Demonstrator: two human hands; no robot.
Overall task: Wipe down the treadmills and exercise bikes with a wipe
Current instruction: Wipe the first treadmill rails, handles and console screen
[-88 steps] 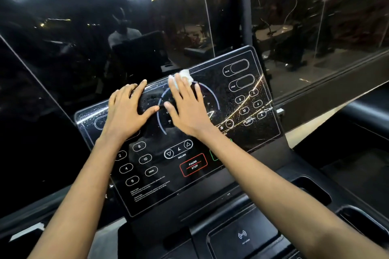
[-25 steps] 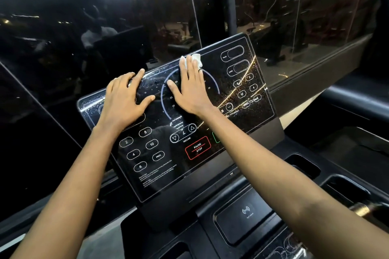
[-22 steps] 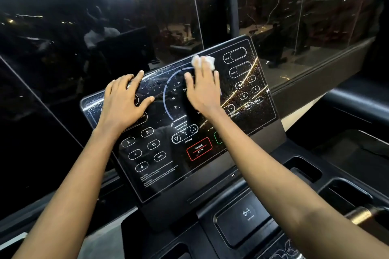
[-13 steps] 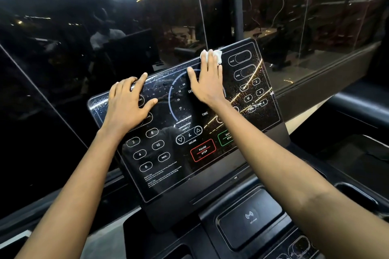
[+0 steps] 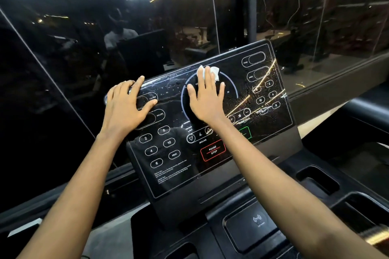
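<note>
Room: dim gym, dark glass wall (image 5: 63,59) ahead, ceiling light strips reflected in it.
Console: treadmill console (image 5: 189,174), glossy black, droplets on its right half.
Left hand (image 5: 126,105): flat, fingers straight, resting on the upper left corner; unmoved.
Right hand (image 5: 207,101): flat, fingers straight, pressing the wipe on the dial (image 5: 235,90).
Wipe (image 5: 214,72): white, bunched, showing past the fingertips.
Change: wipe sat beside the pulse oval (image 5: 253,59); now left of it, apart.

Gym — treadmill console (image 5: 185,174), glass wall (image 5: 63,52)

wipe (image 5: 213,72) under right hand (image 5: 207,102) on console (image 5: 189,167) centre | left hand (image 5: 124,108) on left
</note>
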